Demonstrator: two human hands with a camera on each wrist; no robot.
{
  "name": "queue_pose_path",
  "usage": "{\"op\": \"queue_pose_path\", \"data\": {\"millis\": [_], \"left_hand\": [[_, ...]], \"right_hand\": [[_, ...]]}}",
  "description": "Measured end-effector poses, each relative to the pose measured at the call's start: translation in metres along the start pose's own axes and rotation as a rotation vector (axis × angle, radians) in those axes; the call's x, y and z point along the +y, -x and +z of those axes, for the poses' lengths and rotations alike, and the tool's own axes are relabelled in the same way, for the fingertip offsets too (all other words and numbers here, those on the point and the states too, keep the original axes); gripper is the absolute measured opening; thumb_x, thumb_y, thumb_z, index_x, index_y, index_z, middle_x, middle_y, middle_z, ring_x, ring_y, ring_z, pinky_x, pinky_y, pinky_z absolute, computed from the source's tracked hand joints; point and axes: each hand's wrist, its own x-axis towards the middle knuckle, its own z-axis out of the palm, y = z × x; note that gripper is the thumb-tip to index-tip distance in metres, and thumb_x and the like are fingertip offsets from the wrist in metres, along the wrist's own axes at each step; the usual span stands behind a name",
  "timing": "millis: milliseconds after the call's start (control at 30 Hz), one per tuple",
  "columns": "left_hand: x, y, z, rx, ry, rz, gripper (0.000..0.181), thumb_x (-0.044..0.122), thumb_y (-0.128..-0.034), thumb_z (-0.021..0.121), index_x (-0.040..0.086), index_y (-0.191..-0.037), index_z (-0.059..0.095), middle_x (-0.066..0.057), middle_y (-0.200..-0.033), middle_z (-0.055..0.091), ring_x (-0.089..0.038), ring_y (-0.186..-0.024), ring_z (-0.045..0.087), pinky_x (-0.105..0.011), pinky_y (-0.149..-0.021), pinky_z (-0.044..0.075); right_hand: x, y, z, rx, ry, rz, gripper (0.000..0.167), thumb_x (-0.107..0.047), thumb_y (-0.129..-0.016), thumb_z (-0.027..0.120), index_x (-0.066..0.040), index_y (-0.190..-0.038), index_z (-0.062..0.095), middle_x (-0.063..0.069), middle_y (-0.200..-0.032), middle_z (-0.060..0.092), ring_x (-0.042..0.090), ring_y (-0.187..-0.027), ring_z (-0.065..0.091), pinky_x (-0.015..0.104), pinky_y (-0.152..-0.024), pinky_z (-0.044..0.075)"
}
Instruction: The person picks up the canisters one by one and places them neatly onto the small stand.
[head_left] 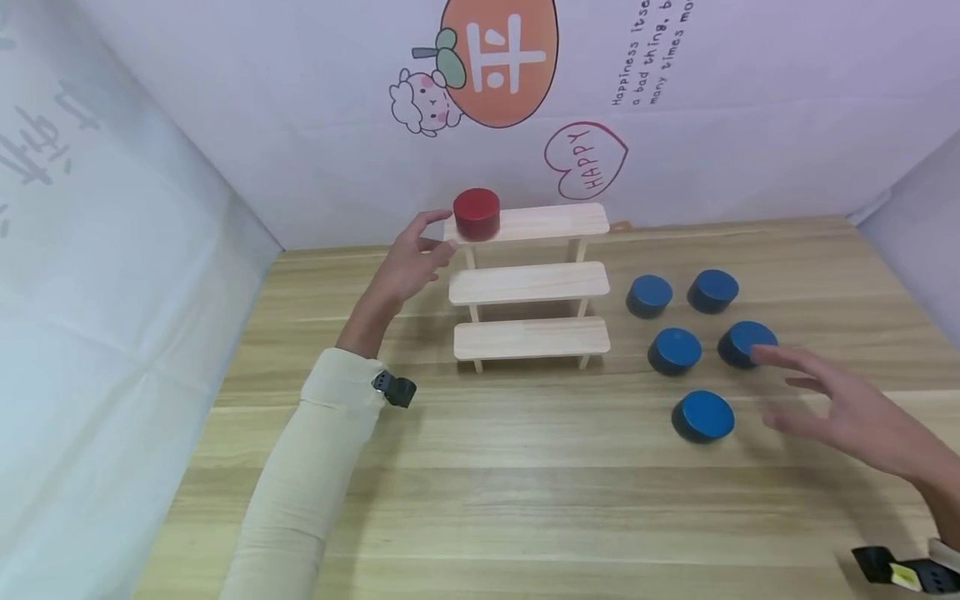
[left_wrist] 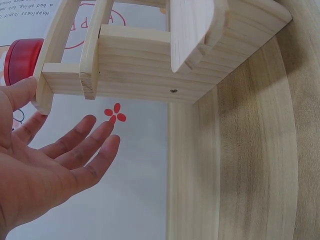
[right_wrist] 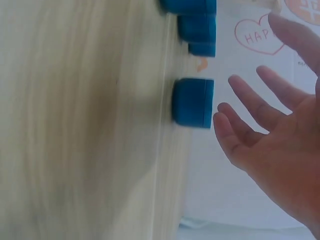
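Observation:
A red round tin (head_left: 477,215) sits at the left end of the top step of a three-step wooden shelf (head_left: 529,285). Beside that end is my left hand (head_left: 411,260), its fingers spread apart and not wrapped around the tin. In the left wrist view, the thumb of the left hand (left_wrist: 55,165) lies by the step's end, close to the red tin (left_wrist: 22,60); whether it touches cannot be told. Several blue round tins stand on the table right of the shelf. My right hand (head_left: 855,408) hovers beside the rightmost blue tin (head_left: 746,343), fingers extended, holding nothing.
Another blue tin (head_left: 703,416) stands nearest the front, with more behind it, such as the blue tin (head_left: 712,290) at the back. A printed white cloth (head_left: 337,167) hangs behind the wooden table (head_left: 510,500), and another white cloth (head_left: 112,333) borders the left side.

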Motion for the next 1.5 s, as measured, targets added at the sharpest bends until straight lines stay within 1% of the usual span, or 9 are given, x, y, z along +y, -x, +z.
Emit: {"op": "queue_pose_path", "data": {"millis": [67, 167, 300, 400, 600, 967, 1233, 1400, 1500], "left_hand": [[0.0, 0.001, 0.0, 0.005, 0.004, 0.002, 0.053, 0.025, -0.1016, 0.059, 0.024, -0.151, 0.041, -0.016, -0.13, 0.057, -0.039, -0.119, 0.055, -0.053, -0.096, 0.047], [-0.002, 0.002, -0.001, 0.006, 0.012, -0.001, 0.052, 0.025, -0.1015, 0.06, 0.025, -0.151, 0.042, -0.016, -0.129, 0.057, -0.039, -0.12, 0.055, -0.054, -0.096, 0.047], [-0.003, 0.001, 0.0, 0.003, 0.01, -0.001, 0.052, 0.025, -0.1015, 0.06, 0.026, -0.151, 0.042, -0.016, -0.129, 0.058, -0.038, -0.12, 0.055, -0.053, -0.096, 0.047], [-0.003, 0.0, 0.0, 0.006, 0.005, 0.003, 0.052, 0.026, -0.1015, 0.06, 0.026, -0.151, 0.042, -0.016, -0.13, 0.057, -0.039, -0.12, 0.055, -0.053, -0.096, 0.048], [-0.002, 0.0, -0.001, 0.005, 0.001, 0.004, 0.053, 0.025, -0.1016, 0.06, 0.025, -0.151, 0.041, -0.017, -0.132, 0.056, -0.04, -0.12, 0.055, -0.053, -0.096, 0.048], [-0.001, 0.0, -0.001, 0.003, 0.007, 0.004, 0.053, 0.024, -0.1017, 0.06, 0.025, -0.151, 0.041, -0.016, -0.129, 0.057, -0.039, -0.12, 0.055, -0.051, -0.095, 0.048], [-0.002, 0.0, 0.0, 0.001, 0.014, 0.017, 0.053, 0.024, -0.1017, 0.06, 0.024, -0.151, 0.041, -0.016, -0.128, 0.058, -0.039, -0.119, 0.056, -0.051, -0.095, 0.049], [-0.002, 0.0, -0.001, -0.001, 0.014, 0.015, 0.052, 0.023, -0.1017, 0.059, 0.025, -0.151, 0.042, -0.016, -0.128, 0.058, -0.038, -0.117, 0.057, -0.051, -0.095, 0.048], [-0.001, -0.001, -0.001, -0.004, 0.015, 0.02, 0.052, 0.023, -0.1016, 0.06, 0.025, -0.151, 0.042, -0.016, -0.128, 0.058, -0.038, -0.117, 0.057, -0.051, -0.095, 0.048]], "right_hand": [[0.003, 0.003, 0.0, -0.007, 0.008, -0.003, 0.076, -0.011, -0.09, 0.076, -0.006, -0.153, 0.035, 0.025, -0.151, 0.035, -0.011, -0.129, 0.026, 0.0, -0.086, 0.023], [0.008, 0.008, 0.001, 0.003, 0.013, -0.003, 0.076, -0.009, -0.088, 0.078, -0.004, -0.151, 0.037, 0.018, -0.153, 0.034, -0.017, -0.125, 0.024, 0.0, -0.086, 0.023], [0.013, 0.011, 0.005, 0.015, -0.004, -0.015, 0.076, -0.007, -0.086, 0.079, -0.003, -0.15, 0.038, -0.015, -0.148, 0.033, -0.021, -0.119, 0.025, 0.002, -0.085, 0.025], [0.016, 0.011, 0.009, 0.0, -0.034, -0.039, 0.076, -0.006, -0.086, 0.078, -0.003, -0.15, 0.038, -0.023, -0.144, 0.031, -0.019, -0.12, 0.027, 0.003, -0.085, 0.026], [0.016, 0.008, 0.015, -0.032, -0.043, -0.042, 0.078, -0.009, -0.086, 0.079, -0.008, -0.152, 0.038, 0.002, -0.148, 0.039, -0.016, -0.12, 0.031, 0.005, -0.084, 0.029], [0.012, 0.005, 0.027, -0.02, -0.071, -0.051, 0.072, -0.008, -0.082, 0.082, -0.007, -0.144, 0.046, -0.016, -0.136, 0.048, -0.011, -0.12, 0.038, 0.006, -0.087, 0.03], [0.006, 0.002, 0.03, -0.063, -0.05, -0.068, 0.069, -0.016, -0.084, 0.082, -0.011, -0.144, 0.048, 0.002, -0.135, 0.055, -0.009, -0.12, 0.041, 0.006, -0.088, 0.029], [0.007, -0.002, 0.033, -0.063, -0.043, -0.095, 0.068, -0.014, -0.083, 0.083, -0.01, -0.142, 0.05, -0.004, -0.133, 0.056, -0.009, -0.119, 0.042, 0.006, -0.09, 0.03], [0.005, -0.003, 0.034, -0.066, -0.032, -0.099, 0.069, -0.015, -0.082, 0.084, -0.011, -0.143, 0.05, -0.002, -0.133, 0.057, -0.009, -0.119, 0.043, 0.006, -0.09, 0.031]]}}
